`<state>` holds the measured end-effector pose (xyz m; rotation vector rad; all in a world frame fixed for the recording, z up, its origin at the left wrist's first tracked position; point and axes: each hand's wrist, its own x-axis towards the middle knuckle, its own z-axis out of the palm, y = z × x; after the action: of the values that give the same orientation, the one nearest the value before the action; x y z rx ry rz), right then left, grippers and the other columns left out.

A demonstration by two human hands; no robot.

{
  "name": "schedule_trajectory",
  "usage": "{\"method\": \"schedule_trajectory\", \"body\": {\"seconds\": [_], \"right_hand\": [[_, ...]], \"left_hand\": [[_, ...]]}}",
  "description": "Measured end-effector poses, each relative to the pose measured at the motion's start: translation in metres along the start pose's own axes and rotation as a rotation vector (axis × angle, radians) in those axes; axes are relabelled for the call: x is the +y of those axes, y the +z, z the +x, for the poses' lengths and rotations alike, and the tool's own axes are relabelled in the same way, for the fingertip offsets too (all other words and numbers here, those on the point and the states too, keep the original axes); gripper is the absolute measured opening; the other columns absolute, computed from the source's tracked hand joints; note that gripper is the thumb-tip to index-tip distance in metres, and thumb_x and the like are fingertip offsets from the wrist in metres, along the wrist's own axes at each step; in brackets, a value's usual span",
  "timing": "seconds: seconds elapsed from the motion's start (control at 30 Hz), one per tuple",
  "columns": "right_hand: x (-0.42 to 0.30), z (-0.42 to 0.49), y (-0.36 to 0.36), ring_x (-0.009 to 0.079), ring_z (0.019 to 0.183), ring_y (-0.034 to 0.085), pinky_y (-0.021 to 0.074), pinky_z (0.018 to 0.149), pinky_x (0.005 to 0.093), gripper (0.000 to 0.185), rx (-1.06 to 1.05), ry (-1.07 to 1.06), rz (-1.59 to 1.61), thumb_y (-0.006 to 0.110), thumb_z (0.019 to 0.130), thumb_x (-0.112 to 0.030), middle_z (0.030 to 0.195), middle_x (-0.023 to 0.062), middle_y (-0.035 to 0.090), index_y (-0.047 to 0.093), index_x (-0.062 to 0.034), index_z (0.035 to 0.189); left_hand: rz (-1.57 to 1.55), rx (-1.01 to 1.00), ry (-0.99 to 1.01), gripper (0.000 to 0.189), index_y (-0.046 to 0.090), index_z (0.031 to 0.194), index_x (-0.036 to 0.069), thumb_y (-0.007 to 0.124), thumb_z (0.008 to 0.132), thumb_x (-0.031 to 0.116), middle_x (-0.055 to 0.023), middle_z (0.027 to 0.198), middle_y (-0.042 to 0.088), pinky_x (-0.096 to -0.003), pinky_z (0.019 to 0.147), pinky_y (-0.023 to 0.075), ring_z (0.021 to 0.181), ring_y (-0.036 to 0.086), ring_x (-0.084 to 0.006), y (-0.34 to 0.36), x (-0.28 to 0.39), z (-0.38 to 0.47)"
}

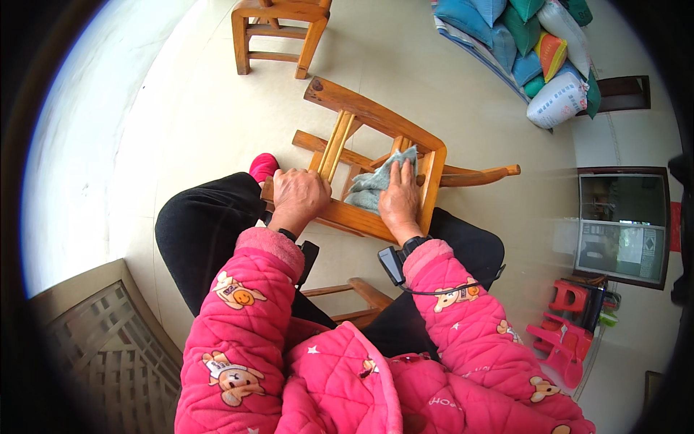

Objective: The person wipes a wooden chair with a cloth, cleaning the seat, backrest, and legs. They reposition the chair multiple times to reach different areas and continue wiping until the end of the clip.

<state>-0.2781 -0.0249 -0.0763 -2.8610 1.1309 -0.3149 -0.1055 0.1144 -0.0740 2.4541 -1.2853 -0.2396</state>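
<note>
A wooden chair (374,116) lies tipped over in front of me, partly over my lap. My left hand (300,195) is closed around the near wooden rail of its frame, beside the slats. My right hand (400,200) presses a grey-green cloth (368,190) against the inner side of the frame, near the corner at the right. The fingers lie flat on the cloth, and part of it spreads out to the left of them. A curved wooden piece of the chair points to the right.
Another wooden chair (279,11) stands beyond, at the top. Filled sacks (558,100) are piled at the upper right. Red plastic stools (564,342) are by the right wall. A lattice panel (114,336) is at the lower left. Wooden seat parts (368,295) show between my legs.
</note>
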Motion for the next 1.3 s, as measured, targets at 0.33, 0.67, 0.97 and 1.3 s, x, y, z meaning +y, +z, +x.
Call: {"method": "schedule_trajectory", "body": {"seconds": [0.33,0.67,0.97,1.3], "right_hand": [[-0.003,-0.028,-0.025,0.0407,0.132,0.038,0.0357,0.108,0.0406,0.050,-0.139,0.019,0.246,0.053,0.076,0.004,0.142,0.0269,0.039,0.052,0.0043,0.127],[-0.005,-0.054,-0.059,0.0376,0.112,0.057,0.0468,0.095,0.0408,0.048,-0.229,0.017,0.305,0.047,0.073,0.007,0.124,0.0211,0.058,0.061,-0.0018,0.119],[0.032,-0.049,-0.114,0.0151,0.096,0.063,0.0479,0.088,0.0309,0.032,-0.681,0.376,0.914,0.059,0.087,-0.013,0.105,0.0102,0.068,0.061,0.0027,0.115],[0.095,-0.017,-0.184,0.0301,0.127,0.045,0.0333,0.108,0.0468,0.052,0.032,0.554,1.785,0.051,0.097,-0.029,0.138,0.0150,0.048,0.040,0.0020,0.137]], "left_hand": [[0.000,-0.010,0.006,0.034,0.071,0.068,0.006,0.052,0.082,0.031,-0.0158,0.071,0.068,-0.0453,0.073,0.0404,0.070,0.066,-0.0309,0.000,-0.001,-0.001],[0.000,-0.036,0.008,0.035,0.072,0.071,0.006,0.051,0.084,0.030,-0.0157,0.072,0.068,-0.0462,0.074,0.0417,0.072,0.067,-0.0309,0.001,-0.001,-0.003],[-0.032,-0.046,0.022,0.032,0.071,0.067,0.009,0.049,0.083,0.026,-0.0140,0.069,0.068,-0.0440,0.071,0.0401,0.071,0.066,-0.0288,0.009,-0.008,0.001],[-0.350,0.062,0.096,0.020,0.063,0.090,0.001,0.059,0.080,0.018,-0.0185,0.087,0.064,-0.0457,0.075,0.0519,0.084,0.063,-0.0372,-0.019,0.024,0.007]]}}
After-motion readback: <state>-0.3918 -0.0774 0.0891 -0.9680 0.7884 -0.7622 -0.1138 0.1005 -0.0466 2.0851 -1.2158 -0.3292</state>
